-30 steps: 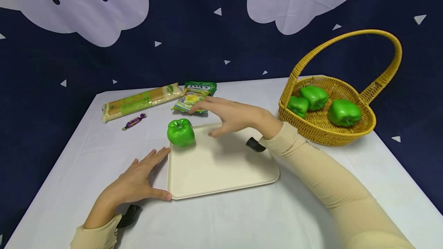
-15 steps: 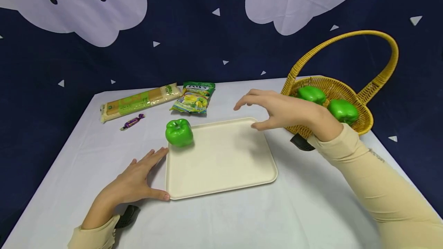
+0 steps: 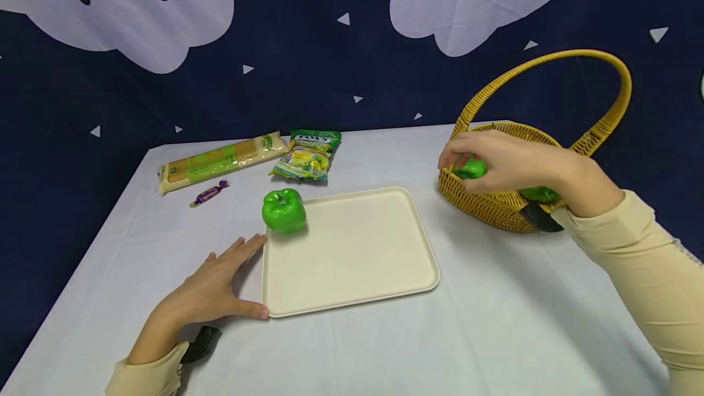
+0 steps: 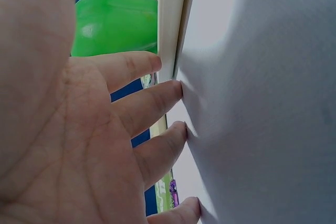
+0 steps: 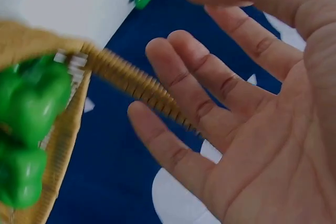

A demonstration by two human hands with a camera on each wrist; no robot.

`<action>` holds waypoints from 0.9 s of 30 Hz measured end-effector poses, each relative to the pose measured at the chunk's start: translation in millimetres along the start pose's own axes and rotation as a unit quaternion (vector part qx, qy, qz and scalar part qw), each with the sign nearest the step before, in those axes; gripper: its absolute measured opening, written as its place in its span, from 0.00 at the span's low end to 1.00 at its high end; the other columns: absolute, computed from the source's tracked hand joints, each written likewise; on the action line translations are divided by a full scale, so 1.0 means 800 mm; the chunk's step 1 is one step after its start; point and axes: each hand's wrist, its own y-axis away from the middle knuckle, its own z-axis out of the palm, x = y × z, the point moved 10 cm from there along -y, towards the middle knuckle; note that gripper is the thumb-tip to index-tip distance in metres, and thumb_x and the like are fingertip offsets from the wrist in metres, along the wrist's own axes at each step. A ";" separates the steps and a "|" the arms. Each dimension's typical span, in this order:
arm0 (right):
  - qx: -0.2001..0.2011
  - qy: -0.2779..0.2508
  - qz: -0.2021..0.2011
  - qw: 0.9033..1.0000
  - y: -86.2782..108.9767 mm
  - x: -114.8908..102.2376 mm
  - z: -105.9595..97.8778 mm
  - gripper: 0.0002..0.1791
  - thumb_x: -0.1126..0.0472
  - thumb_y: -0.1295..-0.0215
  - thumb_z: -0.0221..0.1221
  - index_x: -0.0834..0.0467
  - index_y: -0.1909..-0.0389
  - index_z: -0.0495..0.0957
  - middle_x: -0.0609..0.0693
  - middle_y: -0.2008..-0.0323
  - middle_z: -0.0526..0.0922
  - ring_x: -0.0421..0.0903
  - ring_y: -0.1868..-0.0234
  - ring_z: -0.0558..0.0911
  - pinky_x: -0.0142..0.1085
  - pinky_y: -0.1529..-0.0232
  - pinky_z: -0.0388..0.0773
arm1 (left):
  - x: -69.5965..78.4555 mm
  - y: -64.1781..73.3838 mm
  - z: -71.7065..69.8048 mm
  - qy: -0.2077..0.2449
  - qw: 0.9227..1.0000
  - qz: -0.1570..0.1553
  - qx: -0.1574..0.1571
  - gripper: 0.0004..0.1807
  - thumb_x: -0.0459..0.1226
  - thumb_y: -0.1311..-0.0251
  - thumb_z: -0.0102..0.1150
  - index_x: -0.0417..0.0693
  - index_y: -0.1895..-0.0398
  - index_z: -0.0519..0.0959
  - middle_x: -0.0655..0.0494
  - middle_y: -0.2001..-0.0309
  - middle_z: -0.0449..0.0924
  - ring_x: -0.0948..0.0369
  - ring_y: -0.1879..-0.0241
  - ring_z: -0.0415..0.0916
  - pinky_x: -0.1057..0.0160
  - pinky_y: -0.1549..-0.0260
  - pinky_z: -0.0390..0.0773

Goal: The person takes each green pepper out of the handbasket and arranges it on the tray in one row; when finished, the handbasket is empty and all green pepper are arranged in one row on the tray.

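My left hand [image 3: 211,291] lies at the left side of a cream tray [image 3: 352,261], fingers spread, fingertips and thumb touching its edge. On the tray's far left corner sits a green bell pepper [image 3: 284,211]. To the right, my right hand [image 3: 519,159] hovers over a yellow wicker basket [image 3: 478,205], fingers loosely bent. Between thumb and fingers a green bell pepper [image 3: 472,168] shows in the basket. Another bell pepper [image 3: 540,194] is partly hidden under the hand. In the right wrist view nothing touches the palm; bell peppers [image 5: 39,100] lie to its left.
Behind the tray lie a long noodle packet [image 3: 222,162], a green candy bag [image 3: 308,154] and a small purple wrapped candy [image 3: 209,194]. The basket's tall handle [image 3: 550,61] arches above the right hand. A dark blue cloth with clouds hangs behind the white table [image 3: 374,347].
My right hand has moved right, from above the tray to over the basket. The left hand, the tray and the pepper on it have stayed put.
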 end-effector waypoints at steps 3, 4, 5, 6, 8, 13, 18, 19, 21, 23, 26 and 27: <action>-0.013 0.023 0.030 0.999 0.003 0.022 -0.002 0.21 0.70 0.42 0.71 0.49 0.48 0.86 0.46 0.52 0.86 0.45 0.52 0.82 0.41 0.50 0.83 | 0.000 0.000 0.000 0.001 1.000 -0.002 -0.002 0.76 0.69 0.68 0.84 0.52 0.14 0.59 0.36 0.18 0.62 0.29 0.18 0.54 0.12 0.32 0.51; -0.017 0.032 0.035 0.999 0.004 0.029 -0.002 0.21 0.69 0.43 0.72 0.50 0.48 0.86 0.46 0.52 0.86 0.46 0.52 0.82 0.43 0.49 0.83 | 0.000 -0.001 0.001 0.001 1.000 -0.003 -0.002 0.76 0.69 0.69 0.84 0.52 0.14 0.59 0.37 0.18 0.62 0.29 0.18 0.54 0.13 0.32 0.51; -0.020 0.039 0.040 0.998 0.004 0.036 -0.001 0.22 0.69 0.43 0.72 0.50 0.48 0.86 0.47 0.52 0.86 0.46 0.51 0.82 0.45 0.49 0.83 | 0.000 -0.001 0.001 0.001 1.000 -0.003 -0.002 0.76 0.69 0.69 0.84 0.52 0.14 0.59 0.37 0.18 0.62 0.29 0.18 0.54 0.13 0.32 0.51; -0.024 0.045 0.044 0.998 0.004 0.042 0.000 0.22 0.69 0.44 0.73 0.50 0.48 0.86 0.48 0.51 0.86 0.48 0.50 0.82 0.48 0.47 0.83 | -0.001 -0.001 0.001 0.000 1.000 -0.004 -0.002 0.76 0.69 0.69 0.84 0.52 0.14 0.59 0.37 0.18 0.62 0.29 0.18 0.54 0.13 0.32 0.51; -0.028 0.054 0.043 0.997 0.003 0.052 0.002 0.23 0.70 0.45 0.74 0.51 0.47 0.86 0.49 0.50 0.85 0.49 0.49 0.82 0.50 0.47 0.82 | -0.001 -0.001 0.001 0.001 1.000 -0.005 -0.002 0.76 0.69 0.69 0.85 0.52 0.14 0.59 0.36 0.17 0.62 0.28 0.18 0.54 0.13 0.32 0.51; -0.042 0.076 0.033 0.996 -0.006 0.069 0.012 0.28 0.73 0.49 0.75 0.54 0.45 0.86 0.54 0.43 0.86 0.57 0.40 0.82 0.56 0.41 0.82 | -0.001 -0.001 0.001 -0.001 1.000 -0.002 -0.001 0.76 0.70 0.69 0.84 0.52 0.14 0.59 0.37 0.18 0.62 0.29 0.18 0.54 0.12 0.33 0.51; -0.058 0.089 0.037 0.994 -0.015 0.085 0.023 0.34 0.74 0.51 0.74 0.61 0.38 0.83 0.64 0.36 0.82 0.68 0.32 0.78 0.63 0.35 0.79 | -0.002 0.000 0.001 0.001 1.000 -0.002 0.000 0.76 0.70 0.69 0.84 0.52 0.14 0.59 0.36 0.17 0.62 0.29 0.18 0.53 0.13 0.32 0.51; -0.060 0.092 0.038 0.993 -0.016 0.088 0.025 0.35 0.74 0.51 0.75 0.63 0.36 0.82 0.66 0.34 0.81 0.70 0.31 0.77 0.64 0.34 0.78 | -0.002 0.000 0.001 0.002 1.000 -0.002 0.000 0.76 0.70 0.69 0.84 0.52 0.14 0.59 0.36 0.17 0.61 0.28 0.18 0.53 0.13 0.32 0.51; -0.065 0.092 0.041 0.993 -0.018 0.093 0.029 0.38 0.74 0.50 0.75 0.67 0.34 0.80 0.70 0.31 0.78 0.73 0.29 0.74 0.65 0.33 0.77 | -0.002 0.000 0.001 0.002 1.000 -0.003 0.000 0.76 0.69 0.69 0.84 0.53 0.14 0.59 0.37 0.17 0.61 0.28 0.18 0.53 0.13 0.32 0.50; -0.067 0.090 0.045 0.993 -0.019 0.099 0.031 0.39 0.75 0.50 0.75 0.69 0.32 0.78 0.72 0.29 0.75 0.75 0.27 0.72 0.67 0.32 0.75 | -0.002 0.000 0.001 0.003 1.000 -0.003 0.000 0.76 0.70 0.69 0.84 0.53 0.14 0.59 0.37 0.17 0.61 0.28 0.18 0.53 0.13 0.32 0.50; -0.068 0.088 0.044 0.993 -0.020 0.104 0.034 0.41 0.75 0.51 0.76 0.70 0.31 0.76 0.73 0.27 0.71 0.76 0.27 0.69 0.68 0.32 0.75 | -0.002 0.000 0.002 0.004 1.000 -0.003 -0.001 0.76 0.70 0.69 0.84 0.53 0.14 0.59 0.38 0.17 0.61 0.29 0.18 0.53 0.13 0.32 0.50; -0.067 0.088 0.040 0.993 -0.021 0.104 0.035 0.41 0.74 0.51 0.76 0.69 0.32 0.77 0.72 0.28 0.72 0.76 0.28 0.71 0.67 0.34 0.76 | -0.003 0.000 0.002 0.005 1.000 -0.003 -0.001 0.76 0.70 0.69 0.84 0.53 0.14 0.58 0.38 0.17 0.61 0.29 0.18 0.53 0.13 0.32 0.50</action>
